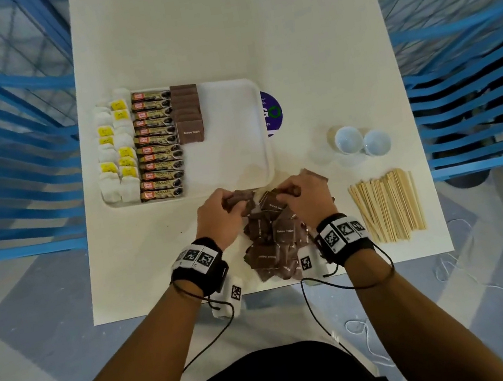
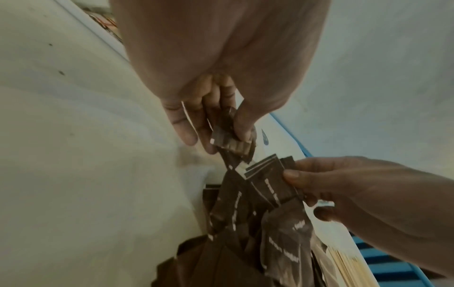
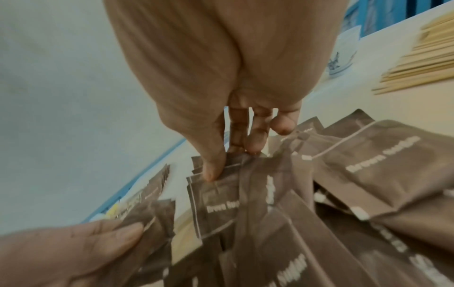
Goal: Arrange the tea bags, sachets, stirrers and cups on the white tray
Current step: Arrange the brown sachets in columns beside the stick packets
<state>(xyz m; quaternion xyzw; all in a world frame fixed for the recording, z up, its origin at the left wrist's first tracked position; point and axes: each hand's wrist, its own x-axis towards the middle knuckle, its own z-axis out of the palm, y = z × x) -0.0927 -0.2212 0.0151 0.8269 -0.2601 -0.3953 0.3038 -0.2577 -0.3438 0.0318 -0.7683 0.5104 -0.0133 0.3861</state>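
Both your hands sit at the far end of the loose brown sugar sachets (image 1: pixel 271 240), which lie heaped on the tabletop (image 1: pixel 303 48) at 6 o'clock from the white tray (image 1: pixel 236 146). Your left hand (image 1: pixel 216 217) has its fingers (image 2: pixel 243 124) curled round a small stack of sachets, thumb on top. Your right hand (image 1: pixel 307 201) pinches a few more between thumb and fingers (image 3: pixel 211 165), so both are closed on sachets, neither idle.

The relation that counts: the open tray floor lies at 12 o'clock from both hands, just past the near rim. The row of brown sachets already on the tray (image 1: pixel 187 114) runs 12-to-6 and stops about midway, so the gap to fill is at that row's 6 o'clock end. Your left hand is the nearer one, I'd judge. Tea bags (image 1: pixel 115 153) and granule sticks (image 1: pixel 156 144) fill the tray's 9 o'clock side in the same 12-to-6 lines.

Cups (image 1: pixel 361 140) and stirrers (image 1: pixel 387 205) lie untouched on the tabletop at 3 o'clock of the pile.

Hard to make out: exact count in either hand, both wrist views are blurred & dim. The purple sticker (image 1: pixel 272 112) is part hidden under the tray's 3 o'clock edge.
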